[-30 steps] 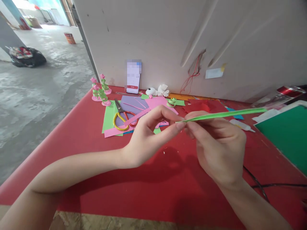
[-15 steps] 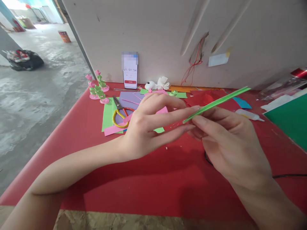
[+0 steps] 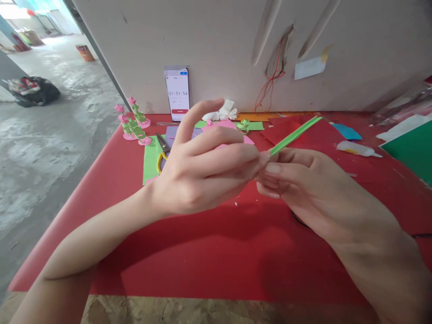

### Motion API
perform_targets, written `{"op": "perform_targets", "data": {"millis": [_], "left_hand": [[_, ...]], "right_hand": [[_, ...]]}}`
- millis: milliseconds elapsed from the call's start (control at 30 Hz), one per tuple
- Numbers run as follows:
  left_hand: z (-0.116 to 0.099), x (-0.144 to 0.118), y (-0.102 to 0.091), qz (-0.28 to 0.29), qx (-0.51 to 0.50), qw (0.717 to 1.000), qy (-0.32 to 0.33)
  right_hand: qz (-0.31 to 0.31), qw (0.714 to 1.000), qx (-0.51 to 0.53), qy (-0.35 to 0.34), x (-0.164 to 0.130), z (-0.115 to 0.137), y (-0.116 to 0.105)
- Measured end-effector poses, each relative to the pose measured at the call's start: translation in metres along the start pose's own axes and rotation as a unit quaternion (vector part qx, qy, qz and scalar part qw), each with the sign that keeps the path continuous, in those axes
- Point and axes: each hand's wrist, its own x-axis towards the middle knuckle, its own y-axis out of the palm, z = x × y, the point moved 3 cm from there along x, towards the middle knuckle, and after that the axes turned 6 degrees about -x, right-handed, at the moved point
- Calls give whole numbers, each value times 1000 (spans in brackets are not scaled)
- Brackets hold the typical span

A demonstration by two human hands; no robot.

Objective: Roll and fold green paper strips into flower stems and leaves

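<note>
Over a red bench [image 3: 209,265], left hand [image 3: 202,173] and right hand [image 3: 303,189] pinch one end of a green paper strip [image 3: 294,134], mostly uncurled; finished spiral paper flowers [image 3: 133,123] stand behind.

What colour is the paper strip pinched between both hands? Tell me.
Light green: the paper strip shows it clearly in the head view, against the red table.

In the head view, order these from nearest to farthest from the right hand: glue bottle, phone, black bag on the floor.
1. glue bottle, on the table just right of the right hand.
2. phone, leaning against the wall, back left.
3. black bag, on the floor, far left.
</note>
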Motion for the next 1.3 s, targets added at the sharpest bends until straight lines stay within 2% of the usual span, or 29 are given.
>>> {"op": "perform_targets", "data": {"millis": [100, 133, 267, 333, 400, 467, 600, 733, 800, 900, 933, 1000, 1167, 1300], "left_hand": [[0, 1, -2, 43, -5, 997, 63], [1, 2, -3, 62, -11, 996, 64], [6, 4, -4, 110, -90, 990, -14], [6, 3, -3, 93, -89, 991, -21], [3, 3, -4, 46, -58, 997, 5], [1, 3, -5, 9, -61, 998, 4], [1, 5, -3, 84, -85, 990, -80], [1, 8, -7, 81, -108, 983, -124], [1, 8, -6, 98, -121, 978, -143], [0, 8, -6, 77, -135, 978, -139], [-2, 9, -8, 25, -135, 985, -104], [-1, 8, -3, 67, -125, 981, -134], [-4, 7, -1, 5, -92, 988, -124], [-4, 6, 0, 17, -75, 990, -117]], "right_hand": [[25, 999, 12, 23, 1, -1, 0], [29, 999, 13, 29, 1, -1, 0], [35, 999, 8, 37, 3, -1, 0], [34, 999, 0, 36, 2, 0, -1], [37, 999, -9, 31, 0, 2, -1], [37, 999, -21, 16, -4, 3, -1], [11, 998, -55, -21, -8, 5, -3], [-42, 996, -72, -24, -9, 5, -4], [-55, 996, -65, -22, -8, 6, -5], [-37, 997, -57, -34, -7, 7, -4], [-24, 998, -52, -41, -7, 8, -3], [-7, 998, -42, -51, -7, 9, -2], [2, 999, -31, -41, -6, 8, -1], [17, 998, -28, -45, -7, 6, 0]]}}
